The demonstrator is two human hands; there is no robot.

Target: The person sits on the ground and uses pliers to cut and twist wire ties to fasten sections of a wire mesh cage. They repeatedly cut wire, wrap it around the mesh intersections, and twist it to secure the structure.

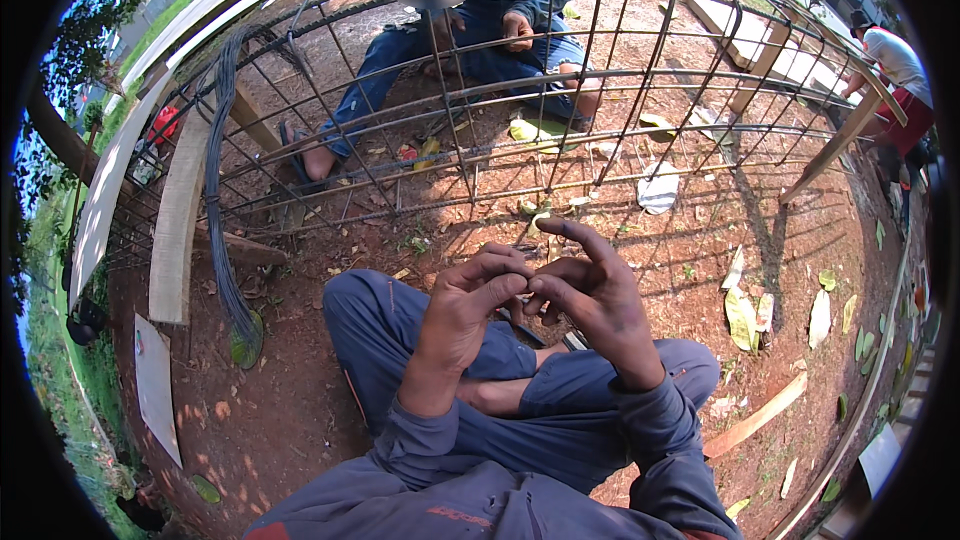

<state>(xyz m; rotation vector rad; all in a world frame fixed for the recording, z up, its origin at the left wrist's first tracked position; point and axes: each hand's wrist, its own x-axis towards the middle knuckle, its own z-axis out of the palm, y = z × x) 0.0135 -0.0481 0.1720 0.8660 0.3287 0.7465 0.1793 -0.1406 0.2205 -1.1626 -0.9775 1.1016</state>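
Note:
Over my crossed legs, my left hand [462,312] and my right hand [598,305] meet with thumbs and fingertips pinched together. Whatever they hold between the tips is too small to make out. The right index finger is raised and bent away from the pinch. Just beyond my hands stands a cage of steel reinforcing bars [470,155], long bars crossed by square stirrups. A bundle of thin grey tie wire [216,180] is draped over the cage's left end and hangs down to the ground.
Behind the cage sits a co-worker in jeans [385,65], hands near the bars. Another person [895,65] bends at far right. Wooden posts [832,152] prop the cage. A plank [178,230] stands at left, a wood strip [760,418] lies right, and leaves [740,318] dot the soil.

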